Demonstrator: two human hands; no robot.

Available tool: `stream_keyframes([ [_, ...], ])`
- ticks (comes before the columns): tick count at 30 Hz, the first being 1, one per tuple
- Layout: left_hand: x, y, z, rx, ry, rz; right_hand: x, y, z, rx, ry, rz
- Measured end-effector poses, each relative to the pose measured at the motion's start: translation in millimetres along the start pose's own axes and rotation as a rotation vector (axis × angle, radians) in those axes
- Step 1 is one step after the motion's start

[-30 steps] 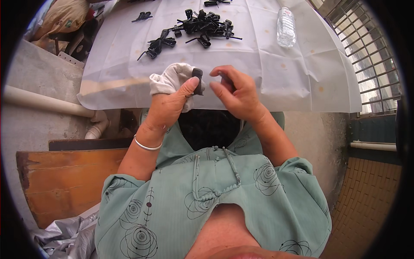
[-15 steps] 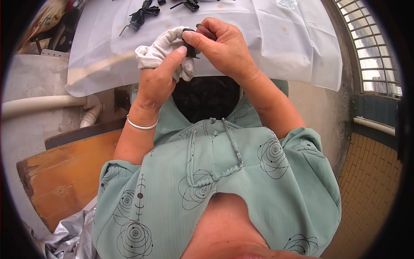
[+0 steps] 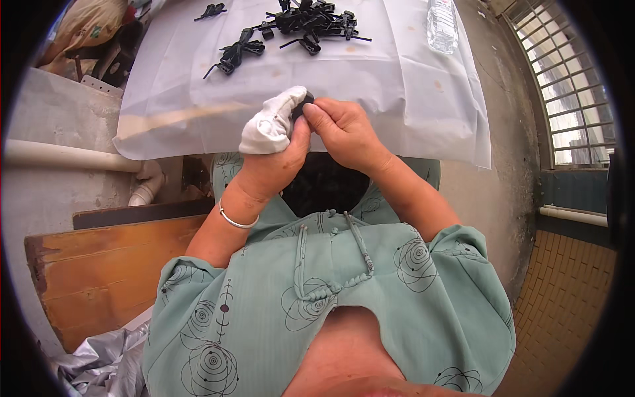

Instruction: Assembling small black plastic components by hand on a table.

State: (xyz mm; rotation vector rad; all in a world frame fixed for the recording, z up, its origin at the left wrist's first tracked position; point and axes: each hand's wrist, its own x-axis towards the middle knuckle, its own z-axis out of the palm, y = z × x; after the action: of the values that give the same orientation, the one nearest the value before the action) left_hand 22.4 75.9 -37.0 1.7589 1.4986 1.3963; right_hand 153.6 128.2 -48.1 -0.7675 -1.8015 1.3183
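Note:
A small black plastic piece (image 3: pixel 303 106) is pinched between my two hands above the table's near edge. My left hand (image 3: pixel 276 171) has a white cloth glove (image 3: pixel 268 126) over its fingers, while the thumb is bare and presses on the piece. From the right, my right hand (image 3: pixel 347 129) is closed, its thumb and forefinger on the same piece. The fingers hide much of its shape. Beyond my hands, a heap of similar black plastic pieces with thin prongs (image 3: pixel 305 21) lies on the white-covered table (image 3: pixel 370 79).
A clear plastic bottle (image 3: pixel 442 26) lies at the table's far right. Below the near edge, a dark round shape (image 3: pixel 324 186) shows between my knees. At left are a white pipe (image 3: pixel 73 157) and a worn wooden board (image 3: pixel 112 271); a barred window (image 3: pixel 569 79) is at right.
The view has shifted, showing more of the heap and the bottle. My hands have drawn closer together around the black piece. A brownish item at my right fingers no longer shows.

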Motion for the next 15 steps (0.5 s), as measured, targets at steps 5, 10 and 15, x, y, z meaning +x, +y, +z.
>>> stream_keyframes([
  [5, 4.7, 0.5, -1.7, 0.119, -0.017, 0.028, 7.9, 0.6, 0.7, 0.107, -0.026, 0.192],
  [10, 13.8, -4.0, -7.5, -0.371, -0.018, -0.113, 4.9, -10.6, -16.7, -0.172, 0.019, -0.031],
  [15, 9.5, -4.3, -16.9, -0.835, -0.112, -0.434, 2.2, 1.6, -25.1, -0.326, -0.098, -0.12],
])
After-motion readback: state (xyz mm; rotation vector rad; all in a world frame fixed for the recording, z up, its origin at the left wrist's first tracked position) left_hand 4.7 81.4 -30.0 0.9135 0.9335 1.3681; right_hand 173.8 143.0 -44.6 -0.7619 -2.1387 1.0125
